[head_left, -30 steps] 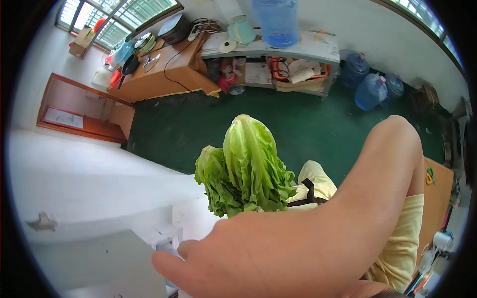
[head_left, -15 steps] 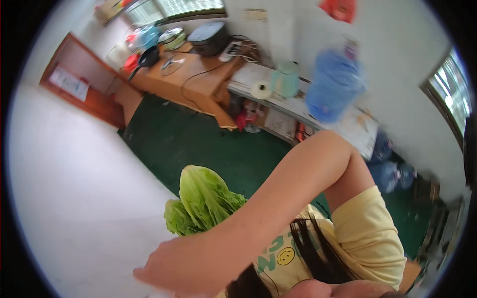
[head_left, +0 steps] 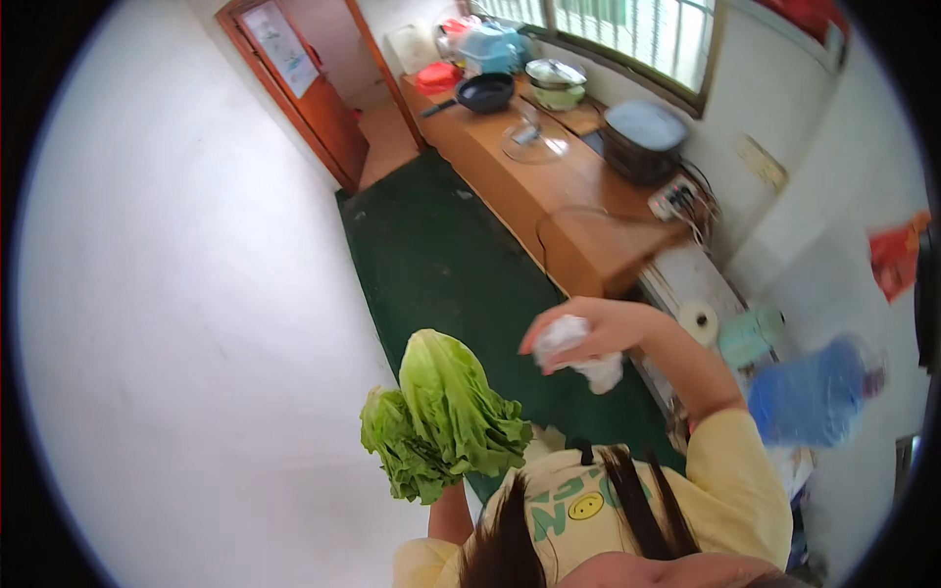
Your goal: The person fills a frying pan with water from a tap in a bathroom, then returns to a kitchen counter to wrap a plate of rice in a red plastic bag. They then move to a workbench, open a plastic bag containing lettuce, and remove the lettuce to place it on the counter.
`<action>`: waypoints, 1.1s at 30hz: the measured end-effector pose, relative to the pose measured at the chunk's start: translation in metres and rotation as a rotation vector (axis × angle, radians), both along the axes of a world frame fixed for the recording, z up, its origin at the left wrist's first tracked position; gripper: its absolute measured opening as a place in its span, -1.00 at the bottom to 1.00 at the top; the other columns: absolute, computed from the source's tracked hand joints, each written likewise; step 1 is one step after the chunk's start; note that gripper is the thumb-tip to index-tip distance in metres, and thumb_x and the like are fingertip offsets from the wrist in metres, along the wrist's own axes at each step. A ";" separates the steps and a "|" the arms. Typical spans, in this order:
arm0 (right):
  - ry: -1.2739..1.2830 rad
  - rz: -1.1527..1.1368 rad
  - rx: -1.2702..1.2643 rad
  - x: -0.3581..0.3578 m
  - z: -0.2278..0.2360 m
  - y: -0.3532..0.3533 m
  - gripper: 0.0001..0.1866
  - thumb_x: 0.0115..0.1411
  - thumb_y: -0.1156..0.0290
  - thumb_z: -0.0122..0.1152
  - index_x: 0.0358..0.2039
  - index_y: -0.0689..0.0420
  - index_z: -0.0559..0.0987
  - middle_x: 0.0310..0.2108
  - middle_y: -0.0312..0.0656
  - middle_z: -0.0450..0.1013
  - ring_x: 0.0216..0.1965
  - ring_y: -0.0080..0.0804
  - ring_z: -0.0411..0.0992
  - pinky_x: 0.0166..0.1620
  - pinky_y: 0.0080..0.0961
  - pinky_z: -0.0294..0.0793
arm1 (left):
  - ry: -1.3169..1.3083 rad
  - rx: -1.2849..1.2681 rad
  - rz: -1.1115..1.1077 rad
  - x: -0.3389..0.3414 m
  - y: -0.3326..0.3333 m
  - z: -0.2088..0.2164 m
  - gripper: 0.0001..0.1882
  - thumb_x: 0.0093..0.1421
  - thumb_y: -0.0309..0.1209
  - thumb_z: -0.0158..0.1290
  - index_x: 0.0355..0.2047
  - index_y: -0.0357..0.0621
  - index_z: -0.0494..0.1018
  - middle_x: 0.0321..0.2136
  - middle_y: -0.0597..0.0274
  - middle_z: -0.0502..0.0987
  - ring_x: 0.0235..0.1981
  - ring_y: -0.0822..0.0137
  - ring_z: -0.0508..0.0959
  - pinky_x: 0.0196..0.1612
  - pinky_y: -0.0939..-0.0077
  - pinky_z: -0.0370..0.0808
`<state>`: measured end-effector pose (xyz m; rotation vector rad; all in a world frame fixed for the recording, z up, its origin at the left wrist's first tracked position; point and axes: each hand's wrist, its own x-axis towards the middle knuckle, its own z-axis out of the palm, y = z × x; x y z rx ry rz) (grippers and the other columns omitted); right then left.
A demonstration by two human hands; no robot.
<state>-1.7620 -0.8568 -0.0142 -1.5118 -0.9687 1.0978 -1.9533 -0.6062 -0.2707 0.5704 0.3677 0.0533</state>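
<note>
Two leafy green heads of lettuce (head_left: 456, 412) stand upright side by side, in front of my body on the left. My left forearm (head_left: 451, 514) rises beneath them, and my left hand is hidden behind the leaves as it holds them up. To the right of the lettuce, my right hand (head_left: 618, 328) is raised with its fingers curled round a crumpled white wad (head_left: 602, 374). Part of the wad hangs below the palm. Whether it is tissue or thin plastic, I cannot tell.
A white wall (head_left: 196, 294) runs along my left. Ahead lies green flooring (head_left: 431, 245), with an open brown door (head_left: 314, 108) beyond. An orange-covered counter (head_left: 578, 211) on the right carries a black frying pan (head_left: 485, 93), a glass lid (head_left: 534, 142) and a dark cooker (head_left: 642, 147). Nearer stands a blue water bottle (head_left: 814, 392).
My right arm, earlier stretched across my front to the lower left, has swung back to the right, showing the white wad. The view has turned toward the door; the lettuce stays held up.
</note>
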 end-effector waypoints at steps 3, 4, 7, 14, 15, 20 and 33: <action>0.112 -0.340 -0.046 0.063 -0.032 -0.018 -0.70 0.07 0.40 0.16 -0.15 0.12 0.48 -0.44 -0.31 0.49 -0.50 -0.69 0.35 -0.45 -0.75 0.32 | -0.004 -0.007 0.034 0.063 0.036 0.009 -0.57 0.24 -0.15 -0.15 0.05 -0.09 0.23 -0.03 0.14 0.36 -0.05 0.25 0.41 0.00 0.31 0.40; 0.218 -0.462 -0.048 0.087 -0.045 -0.019 -0.71 0.05 0.41 0.18 -0.18 0.15 0.49 -0.46 -0.28 0.49 -0.44 -0.64 0.38 -0.38 -0.71 0.35 | -0.004 0.011 0.028 0.093 0.053 0.017 -0.57 0.24 -0.15 -0.15 0.04 -0.10 0.23 -0.04 0.14 0.36 -0.05 0.25 0.41 0.00 0.32 0.40; 0.352 -0.690 -0.021 0.143 -0.074 -0.017 -0.73 0.07 0.38 0.16 -0.21 0.19 0.48 -0.50 -0.21 0.47 -0.48 -0.59 0.39 -0.45 -0.67 0.34 | -0.009 0.030 0.002 0.176 0.099 0.030 -0.57 0.24 -0.15 -0.15 0.04 -0.10 0.23 -0.04 0.14 0.36 -0.05 0.25 0.41 0.00 0.32 0.41; 0.433 -0.989 -0.029 0.315 -0.170 0.022 -0.73 0.05 0.31 0.19 -0.26 0.16 0.48 -0.52 -0.22 0.46 -0.53 -0.60 0.35 -0.49 -0.66 0.29 | -0.030 0.024 0.014 0.363 0.190 0.019 -0.57 0.24 -0.15 -0.15 0.04 -0.10 0.24 -0.04 0.14 0.37 -0.06 0.25 0.42 -0.01 0.32 0.41; 0.457 -0.984 -0.035 0.345 -0.177 0.039 -0.74 0.06 0.30 0.19 -0.27 0.16 0.48 -0.51 -0.24 0.46 -0.51 -0.60 0.33 -0.46 -0.64 0.27 | -0.028 0.028 0.025 0.386 0.206 0.018 -0.57 0.24 -0.15 -0.15 0.04 -0.10 0.24 -0.04 0.14 0.37 -0.06 0.25 0.42 -0.01 0.32 0.41; 0.354 -0.995 -0.038 0.484 -0.180 0.168 -0.77 0.05 0.28 0.20 -0.31 0.11 0.48 -0.52 -0.29 0.45 -0.55 -0.61 0.34 -0.52 -0.64 0.29 | -0.038 0.036 0.036 0.491 0.283 0.021 -0.57 0.25 -0.15 -0.15 0.03 -0.10 0.24 -0.05 0.14 0.37 -0.06 0.25 0.42 -0.01 0.32 0.41; 0.300 -0.580 0.311 0.756 -0.127 0.494 -0.39 0.12 0.02 0.08 0.08 0.14 0.31 -0.20 -0.25 0.46 -0.27 -0.64 0.30 -0.20 -0.65 0.31 | -0.046 0.062 -0.228 0.844 0.498 0.049 -0.58 0.25 -0.15 -0.16 0.03 -0.10 0.25 -0.05 0.14 0.38 -0.07 0.25 0.43 -0.02 0.32 0.42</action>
